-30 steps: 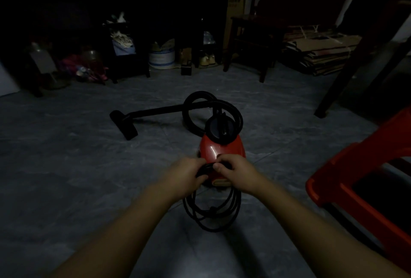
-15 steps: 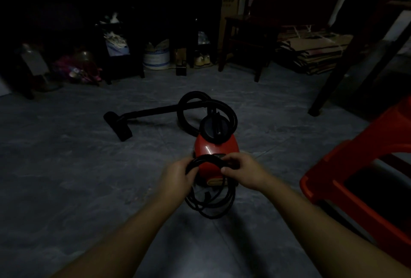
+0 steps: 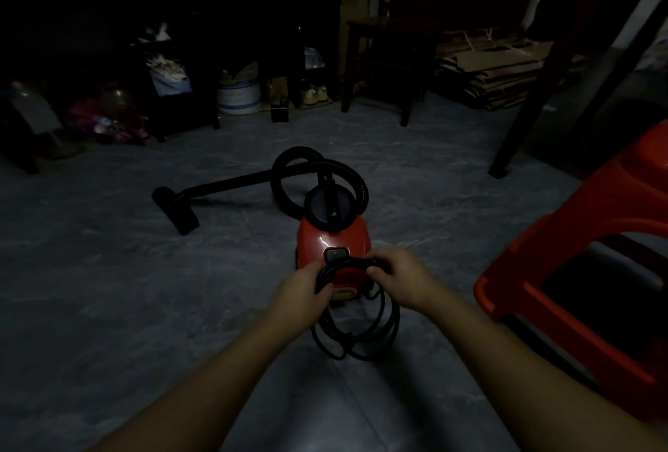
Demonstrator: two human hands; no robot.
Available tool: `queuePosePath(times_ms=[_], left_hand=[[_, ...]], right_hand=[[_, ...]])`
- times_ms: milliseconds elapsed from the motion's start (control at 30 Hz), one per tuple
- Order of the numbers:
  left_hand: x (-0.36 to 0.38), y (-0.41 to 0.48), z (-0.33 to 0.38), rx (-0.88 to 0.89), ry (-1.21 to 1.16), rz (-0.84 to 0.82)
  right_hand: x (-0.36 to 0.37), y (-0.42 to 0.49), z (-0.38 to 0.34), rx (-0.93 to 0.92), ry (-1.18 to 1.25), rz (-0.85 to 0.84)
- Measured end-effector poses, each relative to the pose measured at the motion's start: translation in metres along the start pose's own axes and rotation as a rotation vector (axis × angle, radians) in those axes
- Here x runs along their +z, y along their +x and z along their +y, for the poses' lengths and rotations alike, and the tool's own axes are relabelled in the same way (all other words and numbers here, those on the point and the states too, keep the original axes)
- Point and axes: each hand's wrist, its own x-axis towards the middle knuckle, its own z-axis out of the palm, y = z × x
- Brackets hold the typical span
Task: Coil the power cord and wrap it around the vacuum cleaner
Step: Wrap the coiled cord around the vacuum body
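Note:
A small red canister vacuum cleaner (image 3: 334,240) stands on the grey floor in the middle of the head view. Its black hose (image 3: 289,166) loops behind it and runs left to a floor nozzle (image 3: 175,207). A coiled black power cord (image 3: 356,337) hangs in several loops just in front of the vacuum's near end. My left hand (image 3: 302,294) grips the left top of the coil. My right hand (image 3: 399,278) grips the right top. The upper arc of the coil lies across the vacuum's rear, below its switch.
A red plastic stool (image 3: 585,278) stands close on the right. A dark table leg (image 3: 524,119) slants down at right. Stacked flattened cardboard (image 3: 495,79), a dark wooden stool (image 3: 383,65), a white bucket (image 3: 238,95) and dark shelving with clutter line the far side.
The coil's top has spread wider between my hands and come up against the vacuum's rear. Both hands have kept their grip on the cord.

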Motion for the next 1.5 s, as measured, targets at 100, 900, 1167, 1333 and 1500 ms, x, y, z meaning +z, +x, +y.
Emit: queuePosePath(times_ms=[100,900,1167,1333,1500], left_hand=[[-0.005,0.004,0.005,-0.013,0.058,-0.052],[-0.009,0.061,-0.023,0.247,0.305,-0.195],[0.024,0.080,-0.055,0.262,0.183,-0.192],[0.033,0.079,-0.074,0.300,0.201,-0.259],[0.033,0.074,-0.091,0.384,0.228,-0.345]], right_hand=[[-0.007,0.006,0.002,-0.030,-0.001,0.015],[0.036,0.040,0.035,0.102,0.226,-0.035],[0.036,0.058,0.045,0.094,-0.111,-0.087],[0.061,0.041,0.046,0.110,-0.023,-0.070],[0.078,0.028,0.048,0.112,0.023,-0.025]])
